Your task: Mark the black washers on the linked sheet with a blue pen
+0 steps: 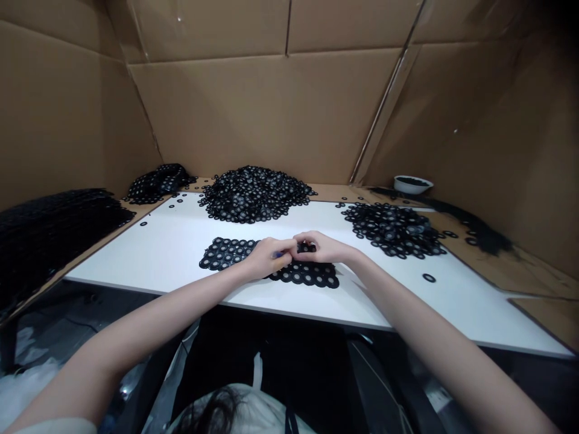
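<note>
My left hand [268, 255] and my right hand [322, 247] meet fingertip to fingertip over a flat sheet of joined black rings [226, 253] on the white board [181, 241]. Both hands have their fingers curled and pinched together on a small black ring between them; a bit of blue shows under my left fingers. The sheet spreads out left of and below the hands.
A large heap of black rings [256, 193] lies at the back centre and a smaller heap [393, 229] to the right. Stacked ring sheets [49, 229] sit at the left. A white bowl [412, 184] stands back right. Cardboard walls [280, 114] enclose the board.
</note>
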A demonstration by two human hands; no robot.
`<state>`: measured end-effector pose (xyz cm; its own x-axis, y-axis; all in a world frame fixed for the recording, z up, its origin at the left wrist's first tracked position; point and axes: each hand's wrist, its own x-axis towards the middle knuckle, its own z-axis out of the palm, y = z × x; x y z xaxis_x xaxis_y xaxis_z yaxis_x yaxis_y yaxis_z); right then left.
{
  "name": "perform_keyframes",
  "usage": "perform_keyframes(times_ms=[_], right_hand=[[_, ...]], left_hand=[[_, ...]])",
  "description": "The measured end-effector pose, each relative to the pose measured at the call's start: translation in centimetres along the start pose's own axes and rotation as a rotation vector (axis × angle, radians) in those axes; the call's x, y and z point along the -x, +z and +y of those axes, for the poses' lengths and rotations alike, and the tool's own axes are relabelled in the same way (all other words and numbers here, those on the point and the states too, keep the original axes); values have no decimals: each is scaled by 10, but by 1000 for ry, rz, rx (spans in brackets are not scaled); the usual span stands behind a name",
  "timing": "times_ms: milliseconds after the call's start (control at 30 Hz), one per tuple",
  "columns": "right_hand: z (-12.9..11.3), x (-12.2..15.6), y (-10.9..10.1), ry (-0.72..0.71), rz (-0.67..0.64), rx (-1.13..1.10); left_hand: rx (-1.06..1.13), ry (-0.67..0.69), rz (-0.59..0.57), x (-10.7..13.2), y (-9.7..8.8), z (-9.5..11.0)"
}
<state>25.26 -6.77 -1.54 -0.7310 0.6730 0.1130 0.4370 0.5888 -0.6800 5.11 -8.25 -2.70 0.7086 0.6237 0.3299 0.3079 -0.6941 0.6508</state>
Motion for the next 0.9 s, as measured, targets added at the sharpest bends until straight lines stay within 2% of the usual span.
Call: perform_keyframes(times_ms=[167, 367, 900], right_hand=[[-1, 1, -1, 32, -18, -4], [-4, 1, -1, 100, 25, 59], [-1, 1, -1, 90, 31, 26]], left_hand=[[64, -8, 14, 0, -1, 3], [84, 19, 55, 0, -1, 3], [98, 50, 111, 1, 0, 3]])
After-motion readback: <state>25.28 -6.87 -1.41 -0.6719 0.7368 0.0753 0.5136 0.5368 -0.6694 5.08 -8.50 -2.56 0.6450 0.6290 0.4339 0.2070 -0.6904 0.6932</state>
